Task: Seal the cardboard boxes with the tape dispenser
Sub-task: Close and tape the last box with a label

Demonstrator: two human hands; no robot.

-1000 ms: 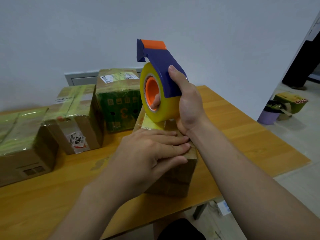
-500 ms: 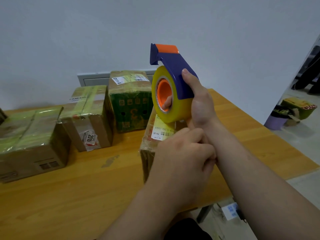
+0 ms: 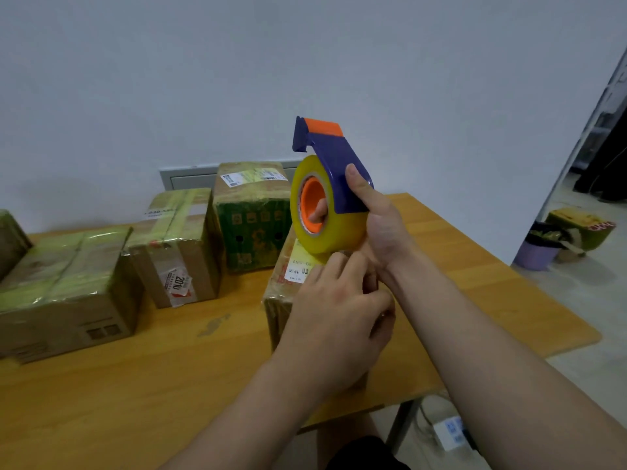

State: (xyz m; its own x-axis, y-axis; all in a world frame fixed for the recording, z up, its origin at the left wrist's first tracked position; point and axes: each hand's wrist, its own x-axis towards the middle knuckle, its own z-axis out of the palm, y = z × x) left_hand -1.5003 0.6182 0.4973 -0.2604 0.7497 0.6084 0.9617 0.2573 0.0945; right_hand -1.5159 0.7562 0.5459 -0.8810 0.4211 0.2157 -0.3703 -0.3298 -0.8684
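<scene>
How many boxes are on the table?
5: edge box far left, big box, taped box, green box, front box behind the left hand. More may hide off-frame.

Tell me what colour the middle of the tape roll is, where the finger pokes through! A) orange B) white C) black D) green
A: the core of the roll in the tape dispenser is bright orange, and a finger of the right hand pokes through it.
</scene>
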